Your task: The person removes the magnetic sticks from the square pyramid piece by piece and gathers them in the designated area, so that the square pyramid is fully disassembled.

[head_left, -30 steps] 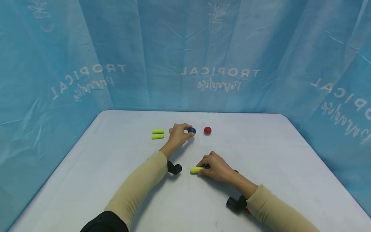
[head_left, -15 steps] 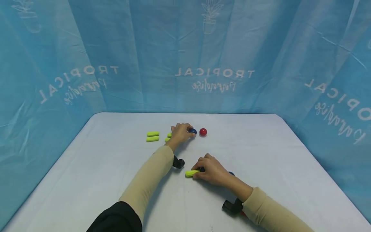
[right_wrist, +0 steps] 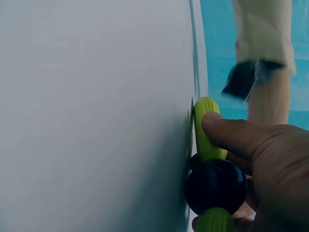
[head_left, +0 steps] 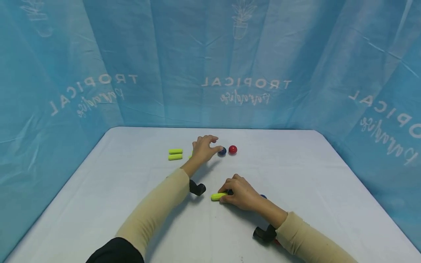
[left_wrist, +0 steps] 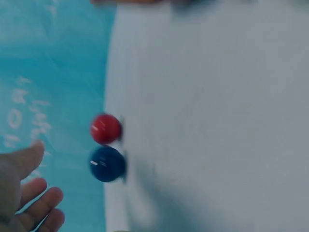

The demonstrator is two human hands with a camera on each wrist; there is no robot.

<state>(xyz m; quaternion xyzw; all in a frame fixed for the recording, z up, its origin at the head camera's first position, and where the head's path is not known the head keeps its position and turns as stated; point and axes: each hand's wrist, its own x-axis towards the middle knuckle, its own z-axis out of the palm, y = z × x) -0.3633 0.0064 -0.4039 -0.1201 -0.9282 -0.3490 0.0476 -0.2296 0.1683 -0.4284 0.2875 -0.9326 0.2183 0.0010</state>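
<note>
Left hand point(head_left: 204, 149) spread, empty, near a glossy blue ball point(left_wrist: 107, 165); right hand point(head_left: 241, 193) pinches a grooved yellow-green stick point(right_wrist: 204, 130).
In head view, it mostly hides a dark ball point(right_wrist: 215, 187).

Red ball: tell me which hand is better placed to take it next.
Left hand, likely: it is open and nearer the red ball, while the right hand grips a yellow stick.

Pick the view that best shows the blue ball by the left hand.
Left wrist: the blue ball appears large and unobstructed, beside the red ball. Head view shows it smaller, with the left hand at its edge. Right wrist doesn't show it; the dark ball there is another.
</note>
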